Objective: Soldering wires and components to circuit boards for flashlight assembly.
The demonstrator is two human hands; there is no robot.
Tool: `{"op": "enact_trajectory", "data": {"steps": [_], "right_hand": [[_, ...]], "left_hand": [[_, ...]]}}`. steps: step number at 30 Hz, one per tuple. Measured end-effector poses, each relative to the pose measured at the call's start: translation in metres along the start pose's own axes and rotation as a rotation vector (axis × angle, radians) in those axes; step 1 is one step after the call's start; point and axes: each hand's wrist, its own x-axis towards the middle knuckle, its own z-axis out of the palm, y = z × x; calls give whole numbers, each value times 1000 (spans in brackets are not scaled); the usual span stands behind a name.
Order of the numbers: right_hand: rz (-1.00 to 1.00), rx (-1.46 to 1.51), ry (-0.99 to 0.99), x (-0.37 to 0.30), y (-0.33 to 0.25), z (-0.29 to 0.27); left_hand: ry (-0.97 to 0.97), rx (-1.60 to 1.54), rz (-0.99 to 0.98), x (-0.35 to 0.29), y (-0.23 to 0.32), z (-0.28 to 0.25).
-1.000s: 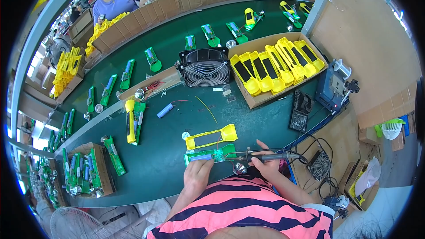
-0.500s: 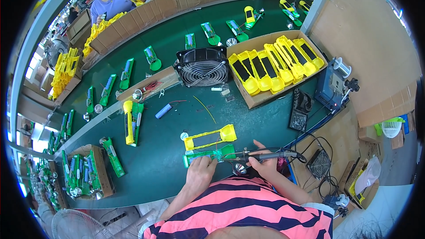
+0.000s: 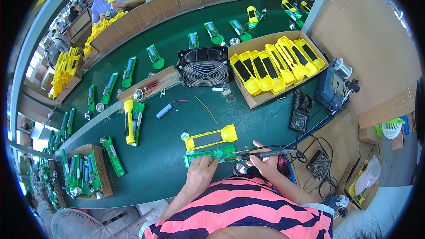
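Note:
A green flashlight casing half (image 3: 229,151) with a circuit board lies flat on the green table in front of me. My left hand (image 3: 201,172) is closed at its lower edge, fingertips hidden against the casing. In my right hand (image 3: 265,166) is a soldering iron (image 3: 274,152), its tip pointing left at the board. A round silver reflector (image 3: 241,168) lies just below the casing, beside the iron. Just beyond the casing is a yellow casing half (image 3: 229,133) with a dark panel; a thin reddish wire runs between the two.
A cardboard box (image 3: 251,102) of yellow casings stands back right, next to a black fan (image 3: 203,71). The soldering station (image 3: 330,86) is at the right. A blue battery (image 3: 164,110) and a yellow-green flashlight (image 3: 129,122) lie left. A person works across the belt.
The green flashlight parts on the far belt have shifted slightly to the right. Across the belt, the person's hands have moved. My own hands have barely moved.

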Motion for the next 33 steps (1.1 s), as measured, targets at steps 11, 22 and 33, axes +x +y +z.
{"op": "enact_trajectory", "data": {"steps": [11, 22, 33], "right_hand": [[-285, -101, -33, 18, -4, -12], [-262, 2, -16, 50, -15, -17], [-81, -178, -122, 71, -20, -11]], "left_hand": [[-33, -34, -54, 3, 5, -1], [132, -196, -332, 44, -11, 32], [48, -14, -278, 52, -12, 35]]}}
